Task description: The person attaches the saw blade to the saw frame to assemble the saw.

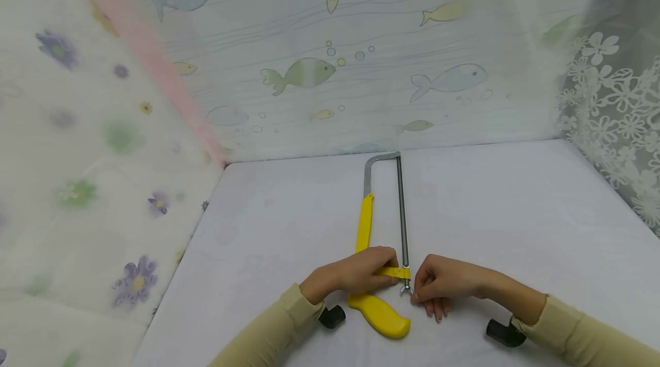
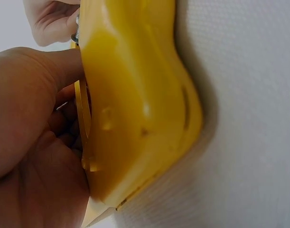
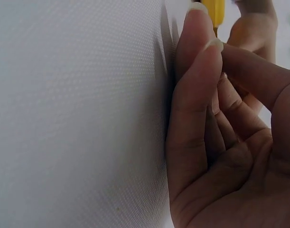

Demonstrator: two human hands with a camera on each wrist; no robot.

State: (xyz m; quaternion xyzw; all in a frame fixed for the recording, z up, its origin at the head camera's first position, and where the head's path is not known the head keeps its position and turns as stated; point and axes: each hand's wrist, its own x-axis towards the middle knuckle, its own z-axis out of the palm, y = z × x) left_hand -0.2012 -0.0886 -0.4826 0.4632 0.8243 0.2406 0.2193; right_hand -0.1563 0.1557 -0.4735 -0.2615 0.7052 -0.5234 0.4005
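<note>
A hacksaw (image 1: 364,224) with a yellow frame and handle (image 1: 381,316) lies flat on the white table, its grey front bow pointing away. Its straight blade side (image 1: 403,212) runs along the right. My left hand (image 1: 363,269) grips the yellow frame just above the handle, thumb and fingers around the short cross arm (image 1: 401,272). At the near end of the blade side sits a silver wing nut (image 1: 405,290). My right hand (image 1: 448,281) has its thumb and curled index finger at the nut's right wing, pinching it. In the right wrist view the fingertips (image 3: 213,52) hide the nut.
The white-covered table (image 1: 515,212) extends on both sides of the saw. Behind it hangs a fish-patterned curtain (image 1: 309,75), with a flowered sheet (image 1: 77,189) at the left and white lace (image 1: 619,121) at the right. A black wrist mount (image 1: 505,333) sits under the right sleeve.
</note>
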